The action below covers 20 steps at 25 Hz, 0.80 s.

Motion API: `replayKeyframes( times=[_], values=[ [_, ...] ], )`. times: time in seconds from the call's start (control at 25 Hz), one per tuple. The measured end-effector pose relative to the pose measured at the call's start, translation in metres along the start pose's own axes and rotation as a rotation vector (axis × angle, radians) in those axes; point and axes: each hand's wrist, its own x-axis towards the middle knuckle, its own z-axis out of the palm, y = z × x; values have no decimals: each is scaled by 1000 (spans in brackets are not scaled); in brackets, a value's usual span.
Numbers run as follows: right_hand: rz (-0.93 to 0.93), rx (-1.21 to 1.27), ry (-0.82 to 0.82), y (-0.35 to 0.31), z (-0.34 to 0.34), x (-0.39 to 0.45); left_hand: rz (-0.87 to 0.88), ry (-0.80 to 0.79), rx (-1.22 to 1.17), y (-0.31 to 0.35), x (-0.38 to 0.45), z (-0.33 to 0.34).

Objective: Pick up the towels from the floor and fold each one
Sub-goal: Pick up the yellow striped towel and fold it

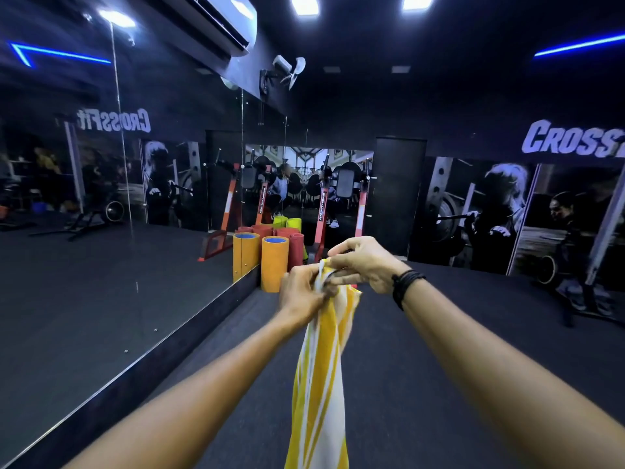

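Head view: both hands raised before the orange mat roll (274, 262).
Left hand (302, 292): pinching the striped towel (321, 374) top.
Right hand (365, 262): pinching the same edge, beside the left.
Towel: hanging down.

Towel (319, 384) yellow-and-white striped; mats (274, 262) orange (some red).

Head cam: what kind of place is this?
Most likely a gym's CrossFit room: a "CROSS..." wall sign, a red squat rack at the back wall, rolled exercise mats standing by the wall mirror.
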Motion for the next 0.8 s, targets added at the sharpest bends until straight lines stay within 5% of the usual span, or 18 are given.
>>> replayKeyframes(
  times=[0.28,0.48,0.6,0.8],
  values=[
    [-278,-605,-158,29,-32,4,-68,141,-56,5,21,-13],
    [-227,-1273,-36,70,-34,7,-75,183,-175,4,43,-24],
    [-234,-1072,-33,84,-44,8,-38,123,-238,7,47,-38],
    [-504,-891,32,64,-18,18,11,-61,-242,9,43,-51]
  ],
)
